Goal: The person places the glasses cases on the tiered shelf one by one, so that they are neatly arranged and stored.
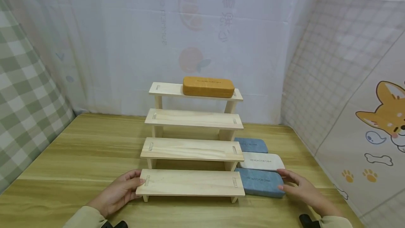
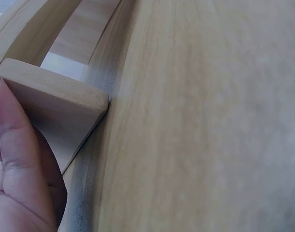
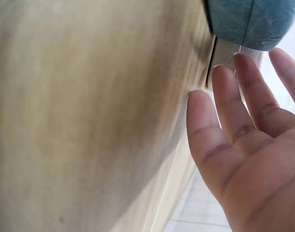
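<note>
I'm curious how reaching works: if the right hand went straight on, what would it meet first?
Probably the nearest blue case; the right hand is so close that I can't tell whether they touch.

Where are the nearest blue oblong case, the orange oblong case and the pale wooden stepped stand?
Nearest blue oblong case [image 1: 262,183], head view: top side.
Orange oblong case [image 1: 208,90], head view: front side.
Pale wooden stepped stand [image 1: 191,149], head view: second-lowest step.

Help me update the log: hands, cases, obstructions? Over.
Left hand grips left end of bottom shelf. Right hand open at right end of front blue case. Orange case on top shelf. Nothing visible blocks right hand.
</note>
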`<state>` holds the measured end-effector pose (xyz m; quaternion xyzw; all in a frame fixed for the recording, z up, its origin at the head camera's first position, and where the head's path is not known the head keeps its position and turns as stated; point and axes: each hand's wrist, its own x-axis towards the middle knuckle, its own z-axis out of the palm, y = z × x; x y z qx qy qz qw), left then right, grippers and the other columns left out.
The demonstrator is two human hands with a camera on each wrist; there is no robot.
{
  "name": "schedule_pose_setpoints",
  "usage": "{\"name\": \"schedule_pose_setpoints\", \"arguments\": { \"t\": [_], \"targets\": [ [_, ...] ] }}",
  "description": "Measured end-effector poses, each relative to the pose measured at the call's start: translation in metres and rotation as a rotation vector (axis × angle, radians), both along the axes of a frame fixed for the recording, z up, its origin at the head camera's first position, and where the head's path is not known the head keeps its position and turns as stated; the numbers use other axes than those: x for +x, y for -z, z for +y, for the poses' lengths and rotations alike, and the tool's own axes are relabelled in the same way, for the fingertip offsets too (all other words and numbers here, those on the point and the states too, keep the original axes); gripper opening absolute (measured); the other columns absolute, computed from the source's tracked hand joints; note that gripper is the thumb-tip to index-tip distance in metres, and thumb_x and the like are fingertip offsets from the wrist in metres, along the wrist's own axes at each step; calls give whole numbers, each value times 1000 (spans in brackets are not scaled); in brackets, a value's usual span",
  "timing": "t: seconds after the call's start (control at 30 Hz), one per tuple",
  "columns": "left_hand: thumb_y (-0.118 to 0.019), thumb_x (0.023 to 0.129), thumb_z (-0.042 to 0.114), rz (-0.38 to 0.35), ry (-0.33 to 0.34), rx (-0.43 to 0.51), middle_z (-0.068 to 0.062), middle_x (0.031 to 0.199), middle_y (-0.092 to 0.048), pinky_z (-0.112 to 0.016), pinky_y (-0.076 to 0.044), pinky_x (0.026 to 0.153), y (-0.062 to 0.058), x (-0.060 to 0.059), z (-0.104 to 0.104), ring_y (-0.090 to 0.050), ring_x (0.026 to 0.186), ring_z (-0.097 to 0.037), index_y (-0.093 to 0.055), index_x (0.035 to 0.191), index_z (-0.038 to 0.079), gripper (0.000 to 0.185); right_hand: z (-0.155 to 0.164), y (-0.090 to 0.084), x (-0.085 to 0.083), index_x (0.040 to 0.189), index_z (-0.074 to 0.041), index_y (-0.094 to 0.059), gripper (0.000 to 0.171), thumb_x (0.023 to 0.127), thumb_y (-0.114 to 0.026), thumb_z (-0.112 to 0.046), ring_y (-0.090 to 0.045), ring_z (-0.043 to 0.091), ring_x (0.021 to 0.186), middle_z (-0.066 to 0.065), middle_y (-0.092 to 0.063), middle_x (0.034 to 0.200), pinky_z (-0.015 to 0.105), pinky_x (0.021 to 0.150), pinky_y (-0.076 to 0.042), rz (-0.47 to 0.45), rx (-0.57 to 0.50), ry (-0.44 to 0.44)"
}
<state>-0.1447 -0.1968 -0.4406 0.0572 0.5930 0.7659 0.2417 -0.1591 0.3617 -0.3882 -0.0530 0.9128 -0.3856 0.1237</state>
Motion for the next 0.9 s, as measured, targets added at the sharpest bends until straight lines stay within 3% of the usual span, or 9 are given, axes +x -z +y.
{"name": "schedule_pose_setpoints", "arguments": {
  "t": [0.13,0.43,0.7,0.9],
  "targets": [
    [-51,100,14,0,5,9,-4,113,-58,-32,-53,84,0,0,-1,-62,100,-16,-24,140,-13,55,-1,1,-1,144,6,-36,70,91,-66,-28,-41,49,125,32,-36,144,56,91,-45,-18,9,-2],
    [-50,99,14,7,-4,1,-5,112,-57,-31,-53,83,0,0,0,-61,98,-15,-28,138,-11,51,-1,3,-4,144,5,-36,74,87,-71,-27,-37,52,128,34,-35,144,56,92,-45,-25,23,-37],
    [-51,99,14,-7,-10,-13,-5,113,-57,-32,-53,83,0,0,1,-61,99,-15,-26,140,-12,54,-3,5,-7,139,12,-36,82,79,-79,-23,-41,51,124,35,-40,138,43,87,-48,24,62,-85],
    [-51,99,14,-8,-7,-12,-5,113,-57,-32,-52,83,1,0,1,-61,99,-15,-26,139,-11,53,-4,9,-9,136,12,-37,88,72,-85,-23,-41,52,123,32,-45,134,60,94,-38,68,113,-97]
  ]
}}
